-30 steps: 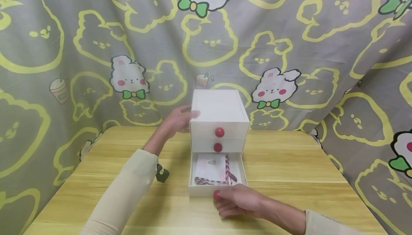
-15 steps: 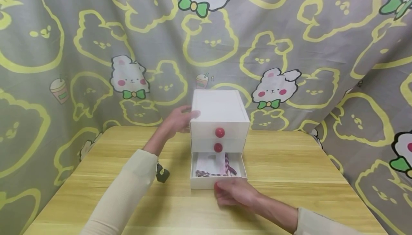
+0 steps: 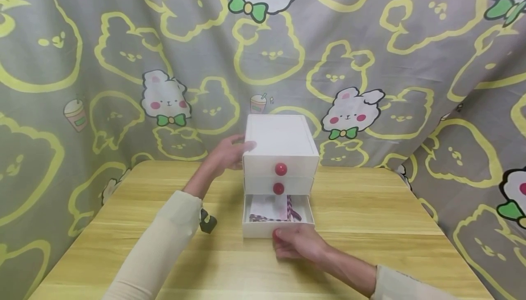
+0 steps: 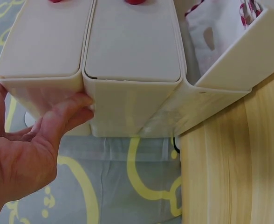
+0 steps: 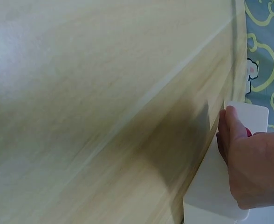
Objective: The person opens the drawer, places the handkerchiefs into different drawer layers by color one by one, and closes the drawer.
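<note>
A white drawer cabinet with red ball knobs stands on the table. My left hand holds its upper left edge, with one fingertip on the top. In the left wrist view, the left hand has bent fingers against the side wall. The bottom drawer stands partly pulled out. At its red knob, my right hand pinches with thumb and fingers; the knob is mostly covered. Inside the drawer lies a white folded cloth pouch with a maroon-and-white striped cord.
The two upper drawers are pushed in. A small black object shows beside the left sleeve. The wooden table extends on both sides. A patterned curtain hangs behind and at the sides.
The bottom drawer has slid inward toward the cabinet, with my right hand moving along on its knob. Less of the pouch shows now. My left hand has stayed in place.
</note>
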Motion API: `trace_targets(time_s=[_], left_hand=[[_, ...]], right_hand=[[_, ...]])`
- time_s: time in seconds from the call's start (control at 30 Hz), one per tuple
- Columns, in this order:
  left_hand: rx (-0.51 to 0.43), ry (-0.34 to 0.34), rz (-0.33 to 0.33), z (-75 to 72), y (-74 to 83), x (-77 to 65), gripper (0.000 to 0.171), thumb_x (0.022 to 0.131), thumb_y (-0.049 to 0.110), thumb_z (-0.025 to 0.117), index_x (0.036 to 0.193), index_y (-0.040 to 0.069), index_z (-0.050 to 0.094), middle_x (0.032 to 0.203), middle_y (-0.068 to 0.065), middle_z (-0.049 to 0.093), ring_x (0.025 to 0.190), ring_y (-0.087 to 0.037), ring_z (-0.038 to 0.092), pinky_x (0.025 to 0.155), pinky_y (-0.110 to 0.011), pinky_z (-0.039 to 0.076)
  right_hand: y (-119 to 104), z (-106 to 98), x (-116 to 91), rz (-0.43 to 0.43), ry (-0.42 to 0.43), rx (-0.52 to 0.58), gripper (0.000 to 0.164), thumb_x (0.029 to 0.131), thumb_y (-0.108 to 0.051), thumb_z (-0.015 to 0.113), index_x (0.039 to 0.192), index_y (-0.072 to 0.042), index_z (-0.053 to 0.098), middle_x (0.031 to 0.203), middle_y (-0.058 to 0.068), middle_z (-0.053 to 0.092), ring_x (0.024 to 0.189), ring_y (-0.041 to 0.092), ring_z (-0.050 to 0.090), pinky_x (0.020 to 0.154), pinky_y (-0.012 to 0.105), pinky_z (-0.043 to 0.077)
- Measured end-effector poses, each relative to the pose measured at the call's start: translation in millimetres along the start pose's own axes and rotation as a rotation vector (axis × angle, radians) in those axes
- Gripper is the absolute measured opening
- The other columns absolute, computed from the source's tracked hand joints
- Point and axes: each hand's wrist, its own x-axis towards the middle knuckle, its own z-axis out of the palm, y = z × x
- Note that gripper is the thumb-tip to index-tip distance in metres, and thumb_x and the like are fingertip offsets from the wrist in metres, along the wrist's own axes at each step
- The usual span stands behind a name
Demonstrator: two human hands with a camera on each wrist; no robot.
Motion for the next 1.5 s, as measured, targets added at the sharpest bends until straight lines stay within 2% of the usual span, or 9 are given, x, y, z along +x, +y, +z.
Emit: trace_targets(time_s=[0.4, 0.63, 0.93, 1.17, 1.5], left_hand=[[-0.005, 0.0, 0.009, -0.4, -2.0, 2.3, 0.081, 0.092, 0.054, 0.069, 0.158, 0.023, 0.036, 0.148, -0.017, 0.054, 0.125, -0.037, 0.062, 0.1, -0.05, 0.057], [0.002, 0.001, 0.012, -0.8, -0.6, 0.2, 0.08, 0.092, 0.055, 0.068, 0.158, 0.023, 0.035, 0.149, -0.016, 0.053, 0.126, -0.037, 0.062, 0.101, -0.05, 0.057], [0.014, 0.004, -0.001, 0.7, -0.6, 0.2, 0.08, 0.092, 0.055, 0.068, 0.158, 0.023, 0.035, 0.15, -0.016, 0.052, 0.127, -0.036, 0.061, 0.101, -0.051, 0.056], [0.016, 0.008, -0.001, 0.8, -1.2, 1.4, 0.081, 0.092, 0.055, 0.068, 0.158, 0.024, 0.035, 0.15, -0.015, 0.052, 0.127, -0.036, 0.061, 0.101, -0.05, 0.057], [0.014, 0.008, -0.015, 0.0, 1.5, -1.3, 0.079, 0.093, 0.054, 0.068, 0.159, 0.025, 0.035, 0.15, -0.016, 0.052, 0.127, -0.036, 0.061, 0.102, -0.051, 0.056]], right_hand=[[0, -9, 29, -0.025, 0.072, -0.017, 0.038, 0.099, -0.021, 0.063, 0.12, 0.011, 0.065, 0.106, 0.022, 0.072, 0.094, 0.03, 0.074, 0.086, 0.041, 0.064], [-5, -15, 44, -0.012, 0.08, -0.032, 0.038, 0.1, -0.021, 0.062, 0.121, 0.01, 0.065, 0.109, 0.023, 0.072, 0.097, 0.03, 0.073, 0.087, 0.042, 0.064], [-9, -19, 60, 0.003, 0.113, 0.034, 0.037, 0.099, -0.018, 0.064, 0.12, 0.012, 0.065, 0.104, 0.022, 0.074, 0.094, 0.029, 0.074, 0.086, 0.042, 0.064], [-7, -21, 66, 0.01, 0.124, 0.082, 0.036, 0.098, -0.016, 0.065, 0.119, 0.013, 0.064, 0.109, 0.028, 0.071, 0.098, 0.035, 0.074, 0.087, 0.041, 0.064], [-12, -22, 73, 0.022, 0.16, 0.12, 0.035, 0.096, -0.013, 0.067, 0.12, 0.011, 0.061, 0.114, 0.031, 0.068, 0.098, 0.037, 0.074, 0.087, 0.043, 0.064]])
